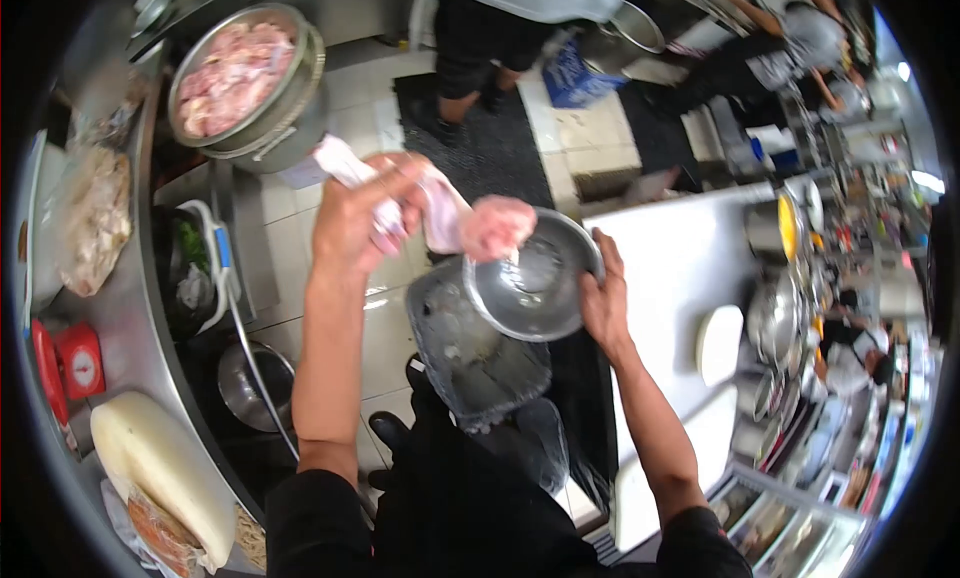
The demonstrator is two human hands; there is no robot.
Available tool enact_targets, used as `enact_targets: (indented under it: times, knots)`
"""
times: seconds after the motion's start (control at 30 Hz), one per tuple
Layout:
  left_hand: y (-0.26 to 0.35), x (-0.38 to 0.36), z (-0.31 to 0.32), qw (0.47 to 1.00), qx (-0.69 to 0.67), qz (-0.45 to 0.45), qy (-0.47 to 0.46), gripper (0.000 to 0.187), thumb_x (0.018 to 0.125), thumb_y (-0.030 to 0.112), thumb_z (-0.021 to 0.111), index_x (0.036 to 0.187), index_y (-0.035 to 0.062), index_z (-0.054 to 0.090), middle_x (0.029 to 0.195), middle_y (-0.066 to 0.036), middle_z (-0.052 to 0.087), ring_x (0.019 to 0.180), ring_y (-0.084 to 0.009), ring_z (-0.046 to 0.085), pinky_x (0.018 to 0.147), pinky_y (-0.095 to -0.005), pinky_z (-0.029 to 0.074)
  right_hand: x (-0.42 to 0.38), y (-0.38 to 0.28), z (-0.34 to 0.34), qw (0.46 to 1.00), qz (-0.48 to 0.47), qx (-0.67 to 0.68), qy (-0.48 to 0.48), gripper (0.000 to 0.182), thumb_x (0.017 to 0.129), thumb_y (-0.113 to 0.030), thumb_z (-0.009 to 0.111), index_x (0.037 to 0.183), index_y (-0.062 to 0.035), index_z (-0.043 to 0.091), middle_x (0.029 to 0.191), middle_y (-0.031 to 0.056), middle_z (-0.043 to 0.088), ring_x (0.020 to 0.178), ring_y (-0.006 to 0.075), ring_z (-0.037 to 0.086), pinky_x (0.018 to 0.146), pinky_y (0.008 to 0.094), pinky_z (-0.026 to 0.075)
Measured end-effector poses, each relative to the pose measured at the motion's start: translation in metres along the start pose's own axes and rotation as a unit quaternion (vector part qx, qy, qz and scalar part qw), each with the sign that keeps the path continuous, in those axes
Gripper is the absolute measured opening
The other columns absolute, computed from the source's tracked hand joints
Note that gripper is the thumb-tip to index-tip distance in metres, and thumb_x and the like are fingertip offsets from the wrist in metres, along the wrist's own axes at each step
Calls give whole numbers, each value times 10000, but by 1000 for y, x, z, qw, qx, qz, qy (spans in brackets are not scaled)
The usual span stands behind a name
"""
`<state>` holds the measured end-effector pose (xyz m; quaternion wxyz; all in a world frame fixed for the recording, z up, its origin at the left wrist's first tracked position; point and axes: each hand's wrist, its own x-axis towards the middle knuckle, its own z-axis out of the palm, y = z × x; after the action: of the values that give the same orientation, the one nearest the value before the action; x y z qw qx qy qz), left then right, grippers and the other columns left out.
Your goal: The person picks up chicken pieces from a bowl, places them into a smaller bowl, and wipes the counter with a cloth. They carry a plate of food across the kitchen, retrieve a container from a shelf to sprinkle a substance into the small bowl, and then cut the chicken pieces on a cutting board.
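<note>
My left hand [365,208] is closed around pale pink raw meat [497,228], which reaches out from my fingers toward the right. The far lump of the meat hangs over the rim of a metal bowl [540,298] and is slightly blurred. With my right hand [606,296] I grip the right rim of this bowl, thumb and fingers around its edge. The bowl is tilted, and its inside looks wet and shiny. Below it on the floor stands a dark plastic-lined bin [480,363] with some wet matter in it.
Raw meat pieces fill a large metal pot [300,98] at upper left. A steel counter [165,358] with a red scale [80,363] runs along the left, a white-topped table [660,258] along the right. A person [490,38] stands ahead; others work at upper right.
</note>
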<state>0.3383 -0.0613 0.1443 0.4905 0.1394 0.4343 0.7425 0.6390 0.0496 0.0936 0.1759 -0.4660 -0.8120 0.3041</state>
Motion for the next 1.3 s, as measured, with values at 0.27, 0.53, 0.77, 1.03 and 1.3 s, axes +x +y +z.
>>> enact_targets:
  times: [0.27,0.53,0.77,1.03,1.3]
  knots:
    - [-101,-138,162,949,246,-115,-158,256,758,115,688,963,-20,616,665,-48,594,484,-72,513,396,-219,375,-132,-23,-104,980,169,101,30,394,797,-75,424,1148,56,547,840,273,623,792,359,632,768,404,473]
    - [-119,-298,254,881,461,-8,-106,358,761,28,555,1115,-11,587,801,-53,572,663,-145,546,596,-294,430,-280,61,-186,968,84,224,76,322,783,-153,433,928,93,581,684,256,585,666,329,593,666,406,459]
    - [-163,-408,320,810,556,96,-161,391,798,153,700,1137,-17,606,1055,-111,625,881,-150,592,743,-267,467,-376,92,-253,948,133,290,-3,408,776,-138,409,1019,158,550,871,352,596,884,477,584,829,457,441]
    - [-225,-471,273,895,432,42,105,191,835,195,681,877,26,602,852,-62,622,628,-104,569,548,-238,460,-447,134,-275,953,141,264,47,346,781,-141,453,970,121,579,837,315,601,826,429,593,773,436,444]
    - [-337,-541,274,979,180,-95,-29,151,793,32,576,936,-12,598,801,-75,638,610,-118,595,434,-228,454,-534,164,-272,929,232,281,59,347,809,-173,509,1044,75,567,1021,312,592,992,409,569,865,439,421]
